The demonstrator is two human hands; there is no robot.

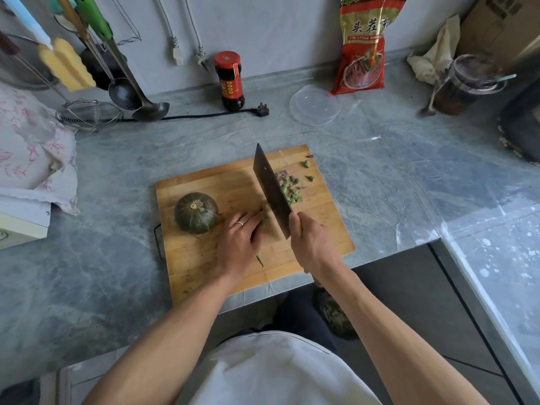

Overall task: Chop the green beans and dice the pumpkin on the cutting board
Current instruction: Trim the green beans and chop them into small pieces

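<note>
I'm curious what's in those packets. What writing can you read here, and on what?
"头茬" then a cut-off character, and "THE LYCIUM CH...", rest blurred: red packet against the wall.
Sauce bottle: label too blurred to read.
Cardboard box: print too blurred to read.

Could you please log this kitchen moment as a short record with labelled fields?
setting: grey marbled counter, wooden cutting board
left hand: left hand holds down green beans on the board
right hand: right hand grips the cleaver, blade beside the left fingertips
cut so far: chopped bean pieces lie right of the blade
pumpkin: pumpkin whole, uncut, on the board's left part
behind: sauce jar, clear plastic lid, red packet
</note>
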